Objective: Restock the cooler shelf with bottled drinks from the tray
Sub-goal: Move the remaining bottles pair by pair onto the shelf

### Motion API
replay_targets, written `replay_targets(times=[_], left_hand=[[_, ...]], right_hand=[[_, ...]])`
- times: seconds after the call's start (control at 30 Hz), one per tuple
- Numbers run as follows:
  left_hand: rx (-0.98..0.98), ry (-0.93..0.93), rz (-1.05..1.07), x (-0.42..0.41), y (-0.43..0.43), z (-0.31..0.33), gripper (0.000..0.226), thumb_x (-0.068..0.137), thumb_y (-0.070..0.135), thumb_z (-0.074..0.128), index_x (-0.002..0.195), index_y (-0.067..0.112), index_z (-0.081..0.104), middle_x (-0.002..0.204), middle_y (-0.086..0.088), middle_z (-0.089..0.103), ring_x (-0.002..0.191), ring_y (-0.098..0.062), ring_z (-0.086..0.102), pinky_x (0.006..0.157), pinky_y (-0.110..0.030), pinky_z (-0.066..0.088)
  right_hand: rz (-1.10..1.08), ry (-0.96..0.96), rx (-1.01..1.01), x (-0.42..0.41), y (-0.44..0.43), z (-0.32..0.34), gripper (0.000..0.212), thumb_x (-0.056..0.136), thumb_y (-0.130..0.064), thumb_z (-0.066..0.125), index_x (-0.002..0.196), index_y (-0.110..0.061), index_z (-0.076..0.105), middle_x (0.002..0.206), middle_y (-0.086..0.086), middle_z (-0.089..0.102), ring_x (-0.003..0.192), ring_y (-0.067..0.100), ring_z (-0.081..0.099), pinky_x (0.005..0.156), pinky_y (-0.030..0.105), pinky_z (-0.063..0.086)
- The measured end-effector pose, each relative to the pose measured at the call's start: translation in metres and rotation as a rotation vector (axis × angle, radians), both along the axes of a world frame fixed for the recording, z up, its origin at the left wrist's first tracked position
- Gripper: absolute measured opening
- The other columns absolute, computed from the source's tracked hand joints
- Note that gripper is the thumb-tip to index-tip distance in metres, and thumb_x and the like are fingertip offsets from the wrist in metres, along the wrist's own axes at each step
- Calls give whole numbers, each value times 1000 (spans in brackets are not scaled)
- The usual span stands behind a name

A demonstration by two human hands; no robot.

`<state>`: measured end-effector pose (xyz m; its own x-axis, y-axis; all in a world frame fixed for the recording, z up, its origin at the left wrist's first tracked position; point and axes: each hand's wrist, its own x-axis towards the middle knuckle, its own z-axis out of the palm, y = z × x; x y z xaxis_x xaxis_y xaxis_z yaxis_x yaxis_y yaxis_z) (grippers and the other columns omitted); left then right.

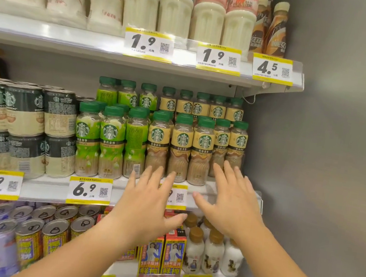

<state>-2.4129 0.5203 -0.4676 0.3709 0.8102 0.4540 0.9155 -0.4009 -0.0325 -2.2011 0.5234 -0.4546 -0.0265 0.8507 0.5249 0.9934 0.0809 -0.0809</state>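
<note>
Green-capped coffee bottles stand in rows on the middle cooler shelf (203,184). The tan-labelled bottles (180,147) fill the right part and the green-labelled bottles (110,141) stand to their left. My left hand (147,204) is spread flat with fingers apart, just in front of the shelf edge below the tan bottles. My right hand (232,201) is also spread, its fingertips at the feet of the rightmost tan bottles (237,144). Neither hand holds anything. No tray is in view.
Stacked dark coffee cans (20,127) fill the shelf's left part. White milk bottles (174,7) stand on the upper shelf. Cans (50,230), cartons (173,254) and small white bottles (214,251) fill the lower shelf. The grey cooler wall (329,161) closes the right side.
</note>
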Motion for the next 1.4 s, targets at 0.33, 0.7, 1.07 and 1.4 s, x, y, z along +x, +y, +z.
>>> replay_targets(times=[0.33,0.7,1.07,1.4], left_hand=[[61,88,-91,-38,-49,-76,101,79,76,34,157,13,23,163,-20,22,148,-42,22,114,-65,23],[-214,222,-103,-82,-86,-246,98,80,74,33,155,11,29,160,-23,27,148,-43,22,113,-65,21],[-616,344,-34,-90,-143,-405,90,83,65,19,155,11,26,159,-21,31,144,-39,30,112,-56,29],[-947,81,112,-62,-187,-528,66,94,56,40,145,14,37,137,-8,46,115,-26,51,96,-38,46]], right_hand=[[-91,-37,32,-41,-72,-85,97,79,-73,38,154,-11,29,162,17,24,149,35,21,120,50,19],[-126,33,-275,-66,-133,-251,95,79,-67,44,152,-8,33,161,19,25,149,36,22,119,52,22],[-104,54,-690,-87,-183,-432,97,80,-70,41,157,-13,20,165,12,17,151,30,14,121,46,14],[35,63,-858,-92,-169,-543,93,86,-61,50,158,-14,13,166,11,13,151,28,12,122,42,15]])
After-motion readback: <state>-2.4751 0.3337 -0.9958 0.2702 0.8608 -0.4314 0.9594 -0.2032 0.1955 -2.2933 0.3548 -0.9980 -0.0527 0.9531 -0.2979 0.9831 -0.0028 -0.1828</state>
